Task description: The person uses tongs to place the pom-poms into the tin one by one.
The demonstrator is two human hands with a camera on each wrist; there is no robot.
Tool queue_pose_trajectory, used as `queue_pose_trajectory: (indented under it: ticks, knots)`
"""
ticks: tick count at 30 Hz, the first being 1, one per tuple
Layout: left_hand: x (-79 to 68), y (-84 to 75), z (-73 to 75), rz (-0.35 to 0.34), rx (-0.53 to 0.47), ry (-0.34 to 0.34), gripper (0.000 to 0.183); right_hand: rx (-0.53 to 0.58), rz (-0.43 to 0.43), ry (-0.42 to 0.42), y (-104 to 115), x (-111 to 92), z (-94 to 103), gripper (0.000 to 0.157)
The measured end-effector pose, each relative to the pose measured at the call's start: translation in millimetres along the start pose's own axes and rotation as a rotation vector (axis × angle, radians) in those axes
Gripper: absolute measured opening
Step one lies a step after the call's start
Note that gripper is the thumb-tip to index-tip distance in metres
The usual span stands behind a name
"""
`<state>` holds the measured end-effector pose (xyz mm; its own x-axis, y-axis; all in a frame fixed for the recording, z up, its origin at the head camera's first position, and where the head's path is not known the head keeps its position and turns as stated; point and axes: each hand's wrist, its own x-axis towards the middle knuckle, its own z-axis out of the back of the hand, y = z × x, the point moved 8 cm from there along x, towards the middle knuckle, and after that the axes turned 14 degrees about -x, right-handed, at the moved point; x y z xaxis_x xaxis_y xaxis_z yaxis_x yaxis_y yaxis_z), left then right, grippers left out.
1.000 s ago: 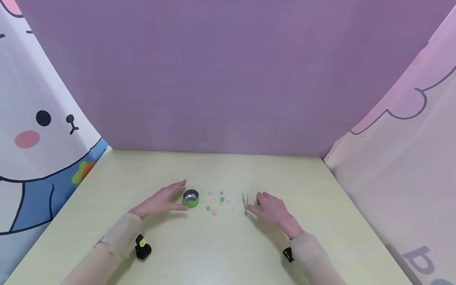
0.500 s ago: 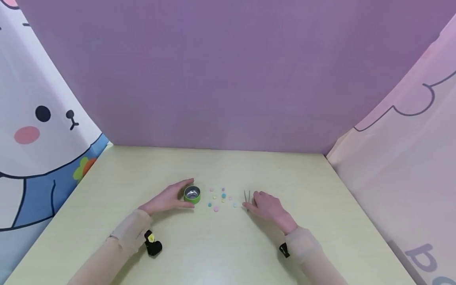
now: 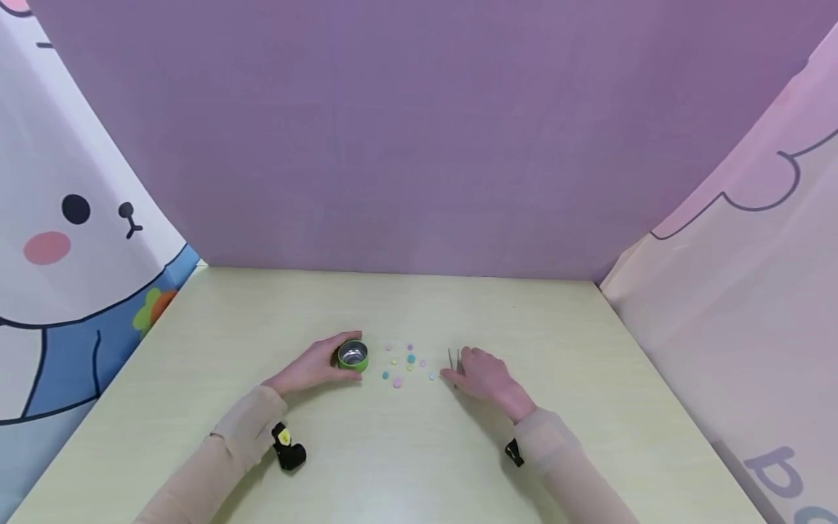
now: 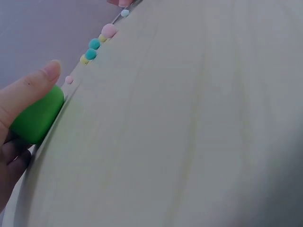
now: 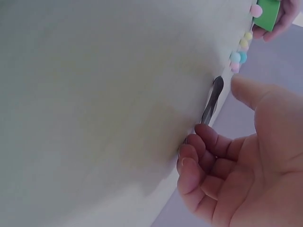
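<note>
My left hand (image 3: 318, 365) is around a small round green tin (image 3: 353, 363), open at the top with a silvery inside. In the left wrist view its thumb lies along the green wall (image 4: 41, 113), with fingers on the far side. My right hand (image 3: 486, 376) is at a pair of metal tweezers (image 3: 457, 359) lying on the table. In the right wrist view its fingers are bent beside the tweezers (image 5: 213, 100), fingertips right at them, while the thumb stands apart. Several small pastel balls (image 3: 411, 359) in pink, yellow, blue and purple lie scattered between the hands.
The pale wooden table (image 3: 406, 451) ends at a purple backdrop (image 3: 419, 145). A cartoon-printed curtain (image 3: 72, 160) hangs on the left and a pink and cream one (image 3: 740, 306) on the right. Black wrist cameras (image 3: 288, 451) sit under both sleeves.
My left hand has moved right and closed in around the tin. My right hand has moved left to the tweezers. The view has shifted slightly; the balls lie in the same arrangement.
</note>
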<state>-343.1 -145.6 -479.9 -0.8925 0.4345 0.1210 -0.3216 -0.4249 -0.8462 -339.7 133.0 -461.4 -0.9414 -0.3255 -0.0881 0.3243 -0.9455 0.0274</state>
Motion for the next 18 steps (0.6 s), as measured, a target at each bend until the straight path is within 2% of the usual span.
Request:
queue_pose_trajectory:
  ticks: [6,18]
  knots:
    - [-1.5,3.0,-1.6,-0.010,0.012,-0.003,0.083,0.053,-0.037,0.029,2.7,4.1,-4.1,0.045]
    - [-2.3,1.5,-3.7,-0.001,-0.016,-0.010,0.078,0.046,-0.057,0.036,4.0,7.1,-5.8,0.041]
